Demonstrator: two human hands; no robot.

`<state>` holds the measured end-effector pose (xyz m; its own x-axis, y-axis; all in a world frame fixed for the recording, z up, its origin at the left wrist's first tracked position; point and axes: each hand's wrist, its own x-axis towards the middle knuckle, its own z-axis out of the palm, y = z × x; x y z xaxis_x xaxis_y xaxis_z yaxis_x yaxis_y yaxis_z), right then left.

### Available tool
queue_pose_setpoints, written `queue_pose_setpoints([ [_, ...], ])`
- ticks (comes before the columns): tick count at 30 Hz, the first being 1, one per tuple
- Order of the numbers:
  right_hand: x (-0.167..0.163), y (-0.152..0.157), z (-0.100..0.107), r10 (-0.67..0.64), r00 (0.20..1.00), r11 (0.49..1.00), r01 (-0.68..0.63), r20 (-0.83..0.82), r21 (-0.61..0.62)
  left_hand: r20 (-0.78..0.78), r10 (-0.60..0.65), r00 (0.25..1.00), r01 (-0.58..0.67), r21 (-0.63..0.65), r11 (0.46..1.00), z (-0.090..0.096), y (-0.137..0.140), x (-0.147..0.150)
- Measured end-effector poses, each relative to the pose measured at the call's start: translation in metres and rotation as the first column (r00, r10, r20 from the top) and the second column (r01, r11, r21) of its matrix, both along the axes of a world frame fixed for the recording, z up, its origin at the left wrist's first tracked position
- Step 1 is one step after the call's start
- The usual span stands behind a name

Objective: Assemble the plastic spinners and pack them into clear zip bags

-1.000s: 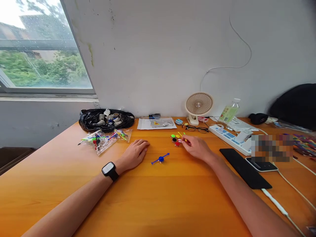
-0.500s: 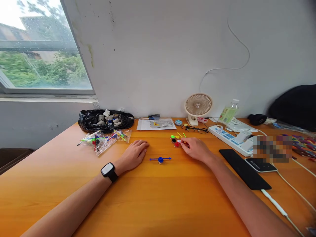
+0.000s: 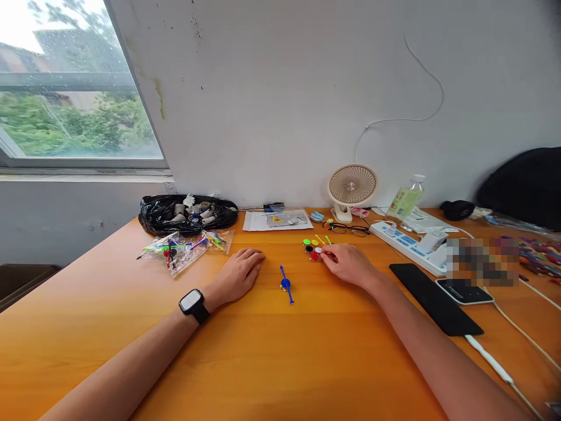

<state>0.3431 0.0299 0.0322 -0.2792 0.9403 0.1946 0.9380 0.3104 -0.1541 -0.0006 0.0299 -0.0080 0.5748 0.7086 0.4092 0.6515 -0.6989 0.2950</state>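
Note:
A blue arrow spinner [image 3: 286, 283] stands on the wooden table between my hands, its arrow pointing away and slightly left. My left hand [image 3: 241, 272] rests palm down to the left of the spinner, fingers stretched out, holding nothing. To the right, my right hand [image 3: 344, 262] lies with fingers curled and pressed together. Its fingertips are at the edge of a small white disc [image 3: 318, 250]; what they hold, if anything, is hidden. Beside that disc are a red disc [image 3: 314, 256], a black disc [image 3: 309, 249], a green disc [image 3: 306, 241] and a yellow disc [image 3: 314, 242].
Yellow-green arrows [image 3: 324, 239] lie behind the discs. Clear bags [image 3: 188, 251] of coloured parts and a black plastic bag [image 3: 151, 216] are at the left. Glasses [image 3: 348, 229], a fan [image 3: 352, 187], a power strip [image 3: 407, 245] and a black phone-like slab [image 3: 432, 298] are at the right.
The spinner's blue arrow has turned from lying sideways to pointing away from and towards me. Both hands have stayed in place.

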Motion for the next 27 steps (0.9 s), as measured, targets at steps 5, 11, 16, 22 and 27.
queue_pose_setpoints([
  [5, 0.0003, -0.0006, 0.0008, 0.01, 1.0, 1.0, -0.01, -0.007, -0.002, 0.004, -0.001, 1.0, 0.001, 0.007, 1.0, -0.0006, 0.0003, 0.0004],
  [11, 0.0011, -0.0001, 0.0012, 0.0, 1.0, 1.0, 0.0, 0.019, 0.021, -0.013, 0.003, 1.0, -0.003, 0.0, 1.0, -0.0003, 0.0003, 0.0011],
  [16, 0.0005, -0.0015, 0.0021, -0.017, 1.0, 0.999, 0.017, 0.004, 0.035, -0.012, 0.009, 1.0, -0.009, -0.003, 1.0, -0.0004, 0.0001, 0.0007],
  [22, -0.0003, -0.0021, 0.0042, -0.029, 0.999, 1.0, 0.029, 0.042, -0.007, -0.004, 0.003, 1.0, -0.003, 0.004, 1.0, -0.0014, 0.0012, -0.0001],
  [27, -0.0029, -0.0032, 0.0033, -0.023, 0.996, 1.0, 0.024, 0.086, -0.009, -0.007, 0.009, 1.0, -0.009, -0.009, 1.0, -0.0007, 0.0007, -0.0001],
])
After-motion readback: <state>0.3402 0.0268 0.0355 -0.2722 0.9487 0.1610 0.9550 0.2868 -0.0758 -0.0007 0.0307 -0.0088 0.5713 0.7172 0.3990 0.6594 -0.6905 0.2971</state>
